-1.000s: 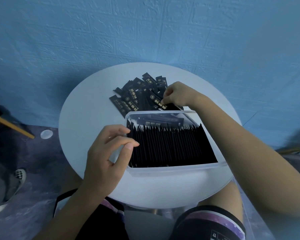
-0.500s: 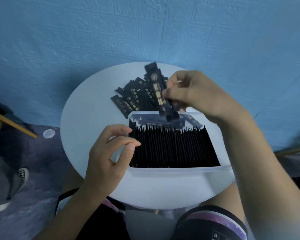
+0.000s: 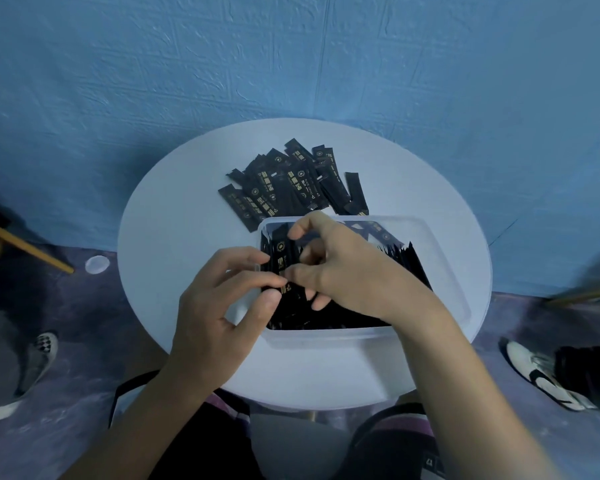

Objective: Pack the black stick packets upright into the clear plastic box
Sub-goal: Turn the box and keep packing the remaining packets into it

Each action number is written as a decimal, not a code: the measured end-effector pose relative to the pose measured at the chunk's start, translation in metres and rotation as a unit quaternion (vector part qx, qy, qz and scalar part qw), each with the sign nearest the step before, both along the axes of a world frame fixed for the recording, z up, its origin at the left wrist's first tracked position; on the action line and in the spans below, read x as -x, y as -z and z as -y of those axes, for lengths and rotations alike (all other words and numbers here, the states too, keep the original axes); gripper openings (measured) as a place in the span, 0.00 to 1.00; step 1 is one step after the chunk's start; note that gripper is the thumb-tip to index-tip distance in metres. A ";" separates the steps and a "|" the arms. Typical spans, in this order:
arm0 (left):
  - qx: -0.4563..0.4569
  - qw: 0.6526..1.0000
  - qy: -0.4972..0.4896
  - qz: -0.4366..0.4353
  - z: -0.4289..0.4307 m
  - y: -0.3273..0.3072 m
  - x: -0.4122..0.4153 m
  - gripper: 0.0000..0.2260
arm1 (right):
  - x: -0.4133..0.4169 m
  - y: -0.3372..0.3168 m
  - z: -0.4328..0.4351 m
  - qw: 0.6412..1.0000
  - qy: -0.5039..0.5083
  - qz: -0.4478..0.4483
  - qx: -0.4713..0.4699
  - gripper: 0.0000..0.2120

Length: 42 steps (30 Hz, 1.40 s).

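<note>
Currently I log: right hand and left hand both pinching one black stick packet over clear plastic box's left end; loose packets lying beyond, far side.

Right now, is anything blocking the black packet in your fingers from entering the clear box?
Nothing visible does. The black stick packet, pinched by the left hand and right hand, sits at the open left end of the clear plastic box; the packed upright black packets crowd its right side.
</note>
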State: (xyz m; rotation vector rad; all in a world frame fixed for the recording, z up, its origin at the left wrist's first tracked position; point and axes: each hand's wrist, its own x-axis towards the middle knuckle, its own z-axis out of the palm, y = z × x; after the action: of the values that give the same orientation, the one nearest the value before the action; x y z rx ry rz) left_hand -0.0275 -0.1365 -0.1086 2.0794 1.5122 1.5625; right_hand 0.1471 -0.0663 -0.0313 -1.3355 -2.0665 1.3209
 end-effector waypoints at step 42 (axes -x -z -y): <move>-0.009 1.000 -0.012 -0.025 -0.001 0.001 0.001 0.13 | 0.003 -0.003 -0.005 0.986 -0.023 0.160 -0.039 0.07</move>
State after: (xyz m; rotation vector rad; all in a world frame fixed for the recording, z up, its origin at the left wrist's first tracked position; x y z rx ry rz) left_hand -0.0281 -0.1356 -0.1097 2.1337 1.5509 1.5499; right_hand 0.1443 -0.0608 -0.0281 -1.5577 -2.3439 1.0856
